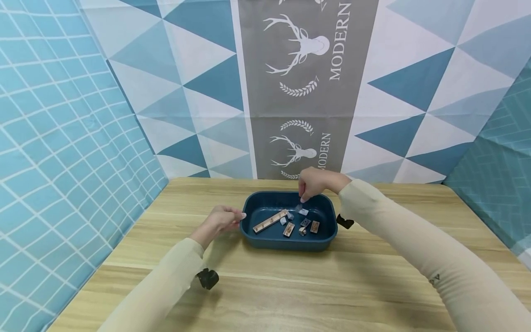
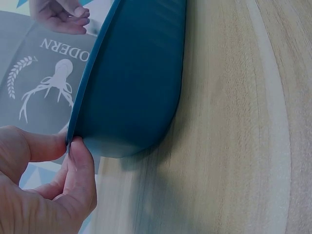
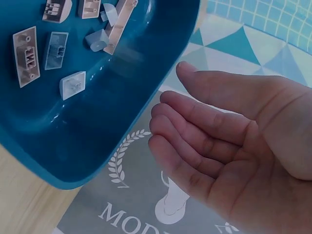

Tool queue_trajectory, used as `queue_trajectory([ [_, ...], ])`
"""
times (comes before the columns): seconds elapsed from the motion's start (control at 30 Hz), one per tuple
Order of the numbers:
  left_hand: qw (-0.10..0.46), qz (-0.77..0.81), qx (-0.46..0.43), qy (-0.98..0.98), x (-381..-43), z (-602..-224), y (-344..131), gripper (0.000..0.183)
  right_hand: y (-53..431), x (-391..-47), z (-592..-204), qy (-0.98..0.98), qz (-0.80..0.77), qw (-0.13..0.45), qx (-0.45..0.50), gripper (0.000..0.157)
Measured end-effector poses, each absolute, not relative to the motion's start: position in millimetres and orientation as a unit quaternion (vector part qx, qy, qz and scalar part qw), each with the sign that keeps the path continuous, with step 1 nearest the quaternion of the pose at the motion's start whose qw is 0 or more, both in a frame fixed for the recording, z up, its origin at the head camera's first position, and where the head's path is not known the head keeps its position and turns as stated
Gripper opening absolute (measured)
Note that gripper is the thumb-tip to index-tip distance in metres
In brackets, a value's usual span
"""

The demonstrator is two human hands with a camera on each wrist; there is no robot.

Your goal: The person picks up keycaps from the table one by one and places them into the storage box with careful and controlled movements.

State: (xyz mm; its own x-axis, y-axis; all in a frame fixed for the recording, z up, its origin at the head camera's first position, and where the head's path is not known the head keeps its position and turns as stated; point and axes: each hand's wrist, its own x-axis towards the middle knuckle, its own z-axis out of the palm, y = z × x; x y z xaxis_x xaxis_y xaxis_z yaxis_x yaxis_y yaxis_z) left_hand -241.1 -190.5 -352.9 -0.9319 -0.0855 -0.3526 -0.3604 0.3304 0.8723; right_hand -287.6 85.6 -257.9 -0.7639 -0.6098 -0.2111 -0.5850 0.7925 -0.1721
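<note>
A dark blue plastic basin (image 1: 286,245) stands on the table. My left hand (image 1: 221,219) pinches its left rim between thumb and fingers, plain in the left wrist view on the basin wall (image 2: 126,83). Over the back right rim hangs my right hand (image 1: 316,181). In the right wrist view the right hand (image 3: 219,136) has loosely bent fingers and a bare palm. Several keycaps lie in the basin: a long beige one (image 1: 265,223), a pale one (image 3: 73,85), a grey-blue one (image 3: 56,50) and a beige one (image 3: 25,57). A faint blurred shape hangs near the right fingertips.
The wooden table (image 1: 265,290) spreads around the basin. A patterned cloth (image 1: 207,92) with triangles and deer prints hangs behind it, and blue checked cloth (image 1: 54,138) covers the left side. Black straps (image 1: 207,278) show at the wrists.
</note>
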Motion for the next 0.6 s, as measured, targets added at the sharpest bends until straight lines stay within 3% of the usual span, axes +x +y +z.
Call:
queue_trajectory([
  [0.6,0.124,0.557,-0.143,0.809,-240.2,-351.3,-191.1,0.027,132.1,-301.3,-268.0,0.945,-0.048,0.075,-0.316,0.021],
])
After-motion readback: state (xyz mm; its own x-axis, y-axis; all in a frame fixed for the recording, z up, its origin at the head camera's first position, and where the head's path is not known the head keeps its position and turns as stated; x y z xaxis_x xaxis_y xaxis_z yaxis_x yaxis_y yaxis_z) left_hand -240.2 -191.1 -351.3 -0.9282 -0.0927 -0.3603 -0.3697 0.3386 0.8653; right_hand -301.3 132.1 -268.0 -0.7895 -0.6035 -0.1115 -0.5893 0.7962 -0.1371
